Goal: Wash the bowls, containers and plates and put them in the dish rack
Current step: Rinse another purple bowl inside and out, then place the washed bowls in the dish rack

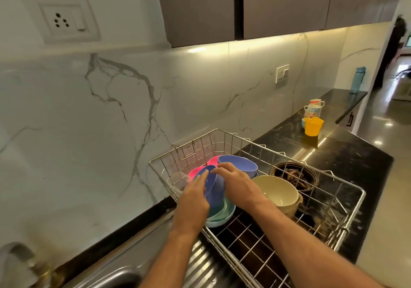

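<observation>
Two hands, left (195, 193) and right (233, 182), flank a blue bowl (213, 187) standing on edge in the rack (347, 207), fingers straight against its sides; right is nearer free slots.

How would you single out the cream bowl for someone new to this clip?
Find the wire dish rack on the black counter. The cream bowl sits in its middle, right of the right hand. It alone is pale, with blue bowls left and a dark bowl behind.

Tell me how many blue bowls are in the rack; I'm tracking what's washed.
2: one blue bowl on edge between both hands, another blue bowl behind it toward the wall. Others may be hidden.
</observation>
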